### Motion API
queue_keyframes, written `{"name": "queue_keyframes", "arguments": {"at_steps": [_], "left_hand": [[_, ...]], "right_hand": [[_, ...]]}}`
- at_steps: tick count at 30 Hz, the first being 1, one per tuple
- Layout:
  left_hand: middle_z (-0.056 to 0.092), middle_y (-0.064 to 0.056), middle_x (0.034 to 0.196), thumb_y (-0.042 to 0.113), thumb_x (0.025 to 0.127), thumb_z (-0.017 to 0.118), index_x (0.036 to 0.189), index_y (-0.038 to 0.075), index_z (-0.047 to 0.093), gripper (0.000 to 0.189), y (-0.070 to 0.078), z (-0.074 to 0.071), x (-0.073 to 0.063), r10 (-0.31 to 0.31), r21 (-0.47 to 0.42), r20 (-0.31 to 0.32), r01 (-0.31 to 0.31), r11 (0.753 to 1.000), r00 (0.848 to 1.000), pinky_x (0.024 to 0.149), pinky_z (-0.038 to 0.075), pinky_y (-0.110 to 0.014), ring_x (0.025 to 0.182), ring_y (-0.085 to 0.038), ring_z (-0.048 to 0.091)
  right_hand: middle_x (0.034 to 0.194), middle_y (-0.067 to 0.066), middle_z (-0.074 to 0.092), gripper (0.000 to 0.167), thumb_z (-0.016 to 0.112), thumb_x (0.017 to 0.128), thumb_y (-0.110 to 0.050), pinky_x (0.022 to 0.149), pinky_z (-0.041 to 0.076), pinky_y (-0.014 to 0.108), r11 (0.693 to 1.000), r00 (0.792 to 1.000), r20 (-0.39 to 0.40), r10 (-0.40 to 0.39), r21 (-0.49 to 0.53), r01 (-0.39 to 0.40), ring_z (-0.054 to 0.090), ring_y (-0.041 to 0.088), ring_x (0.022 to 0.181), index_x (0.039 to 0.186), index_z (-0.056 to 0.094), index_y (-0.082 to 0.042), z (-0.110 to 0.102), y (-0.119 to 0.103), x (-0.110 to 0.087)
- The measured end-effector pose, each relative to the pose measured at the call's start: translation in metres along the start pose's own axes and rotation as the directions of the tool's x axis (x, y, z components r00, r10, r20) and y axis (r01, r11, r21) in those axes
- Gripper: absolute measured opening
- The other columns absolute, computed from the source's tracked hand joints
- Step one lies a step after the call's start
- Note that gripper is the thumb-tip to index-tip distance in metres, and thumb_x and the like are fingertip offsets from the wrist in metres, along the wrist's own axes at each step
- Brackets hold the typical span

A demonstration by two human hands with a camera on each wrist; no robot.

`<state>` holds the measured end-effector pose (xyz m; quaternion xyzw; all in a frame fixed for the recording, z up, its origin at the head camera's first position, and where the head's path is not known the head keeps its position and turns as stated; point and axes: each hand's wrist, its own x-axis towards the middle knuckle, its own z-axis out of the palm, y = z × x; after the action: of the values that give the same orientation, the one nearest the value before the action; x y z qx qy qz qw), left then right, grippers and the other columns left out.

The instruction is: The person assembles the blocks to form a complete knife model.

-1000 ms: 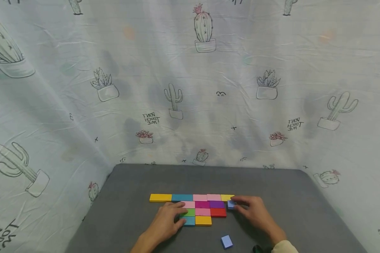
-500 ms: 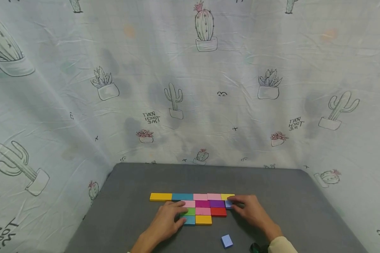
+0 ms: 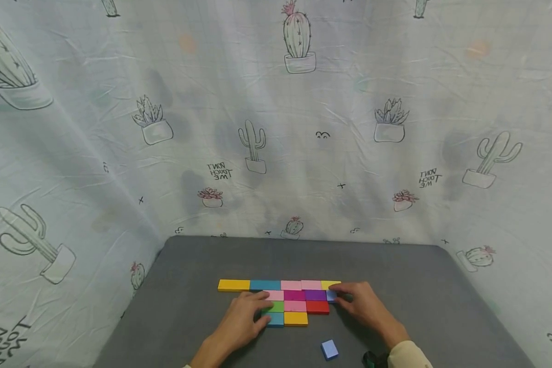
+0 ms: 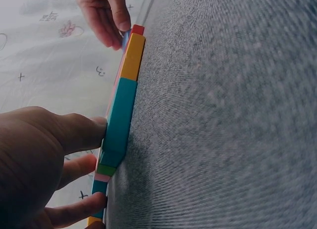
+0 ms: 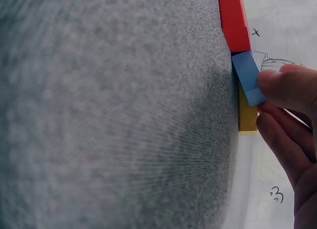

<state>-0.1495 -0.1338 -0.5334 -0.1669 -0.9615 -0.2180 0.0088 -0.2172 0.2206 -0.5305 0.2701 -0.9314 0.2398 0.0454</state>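
Note:
Flat coloured blocks lie edge to edge in rows on the grey table. My left hand [image 3: 243, 323] rests at the left end of the nearer rows. Its fingertips touch the pink block [image 3: 275, 295] and the green block [image 3: 276, 306], and its thumb touches the teal block [image 4: 119, 120]. On the other side, my right hand [image 3: 367, 306] pinches a small blue block [image 5: 246, 76] between thumb and fingers. That block sits against the right end of the purple block [image 3: 315, 295], below the yellow block [image 5: 248, 112] and near the red block [image 5: 237, 26].
A second small blue block [image 3: 329, 349] lies apart, nearer me. The far row holds an orange block [image 3: 233, 285] and another teal block [image 3: 265, 285]. A dark object [image 3: 372, 360] shows by the right sleeve. Behind the table [image 3: 395, 271] hangs a cactus-print cloth [image 3: 276, 92].
The right hand has slid the small blue block left, up against the purple block, and has stayed there since. The left hand has kept its place on the blocks.

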Motion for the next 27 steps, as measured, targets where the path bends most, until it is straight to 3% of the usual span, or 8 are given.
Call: {"name": "queue_keyframes", "arguments": {"at_steps": [15, 27], "left_hand": [[0.071, 0.003, 0.149, 0.037, 0.096, 0.085, 0.136, 0.026, 0.079, 0.042, 0.006, 0.0, -0.005, -0.015, -0.015, 0.01, 0.015, 1.0, 1.0, 0.111, 0.052, -0.066, 0.133, -0.031, 0.063], [0.071, 0.002, 0.149, 0.037, 0.096, 0.085, 0.136, 0.025, 0.079, 0.042, 0.011, 0.001, -0.009, -0.025, -0.008, 0.001, 0.025, 1.0, 1.0, 0.112, 0.052, -0.066, 0.132, -0.03, 0.064]], "right_hand": [[0.118, 0.005, 0.083, 0.032, 0.088, 0.091, -0.008, 0.093, 0.065, 0.049, 0.999, 0.999, 0.005, 0.049, 0.022, -0.049, 0.08, 0.026, 0.106, 0.122, 0.083, -0.012, -0.001, -0.002, -0.005], [0.118, 0.002, 0.083, 0.03, 0.089, 0.092, -0.012, 0.094, 0.064, 0.05, 0.998, 0.999, -0.005, 0.041, 0.037, -0.04, 0.079, 0.024, 0.107, 0.122, 0.084, -0.015, -0.001, 0.0, -0.006]]}}
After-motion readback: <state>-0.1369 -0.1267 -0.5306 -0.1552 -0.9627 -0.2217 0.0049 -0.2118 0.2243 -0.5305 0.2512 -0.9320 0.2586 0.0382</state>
